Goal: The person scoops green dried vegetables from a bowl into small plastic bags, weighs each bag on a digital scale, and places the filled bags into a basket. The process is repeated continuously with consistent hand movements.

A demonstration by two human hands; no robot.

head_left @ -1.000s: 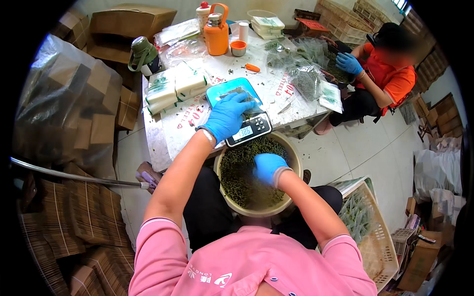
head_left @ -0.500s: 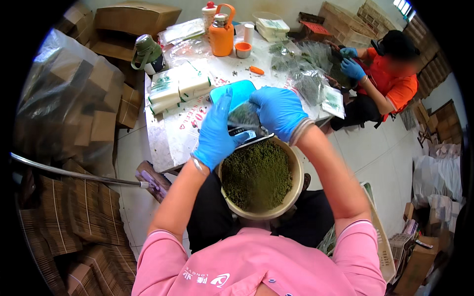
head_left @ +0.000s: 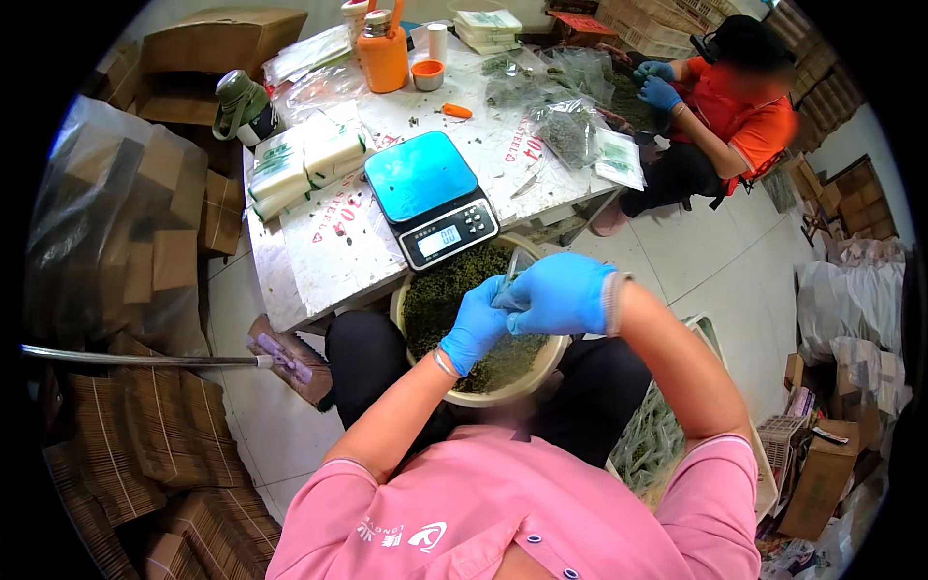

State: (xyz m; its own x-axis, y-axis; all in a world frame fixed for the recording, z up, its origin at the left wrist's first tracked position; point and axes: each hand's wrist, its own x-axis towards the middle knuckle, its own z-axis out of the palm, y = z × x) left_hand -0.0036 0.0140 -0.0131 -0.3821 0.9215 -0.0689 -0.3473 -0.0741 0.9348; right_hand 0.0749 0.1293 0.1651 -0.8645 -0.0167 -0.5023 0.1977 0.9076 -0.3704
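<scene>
Both my blue-gloved hands are together over a cream bucket [head_left: 559, 365] of small dark green granules [head_left: 440, 304]. My left hand [head_left: 476, 327] has its fingers closed on a clear plastic bag [head_left: 519, 263]. My right hand [head_left: 565, 293] is closed at the top of the same bag, hiding much of it. How full the bag is, I cannot tell. Just beyond the bucket, at the table's near edge, a digital scale [head_left: 449, 235] has nothing on its blue pan [head_left: 422, 177].
On the table [head_left: 319, 266] lie stacks of flat bags [head_left: 304, 159], an orange flask [head_left: 383, 60], an orange cap [head_left: 427, 74] and filled bags [head_left: 565, 130]. A co-worker in orange [head_left: 739, 116] sits far right. Beside my right leg stands a crate of filled bags [head_left: 650, 435]; cartons [head_left: 164, 416] fill the left.
My hands have moved from above the scale down over the bucket, carrying the bag. The scale's pan and display now show fully. The view has shifted, moving the table up and left.
</scene>
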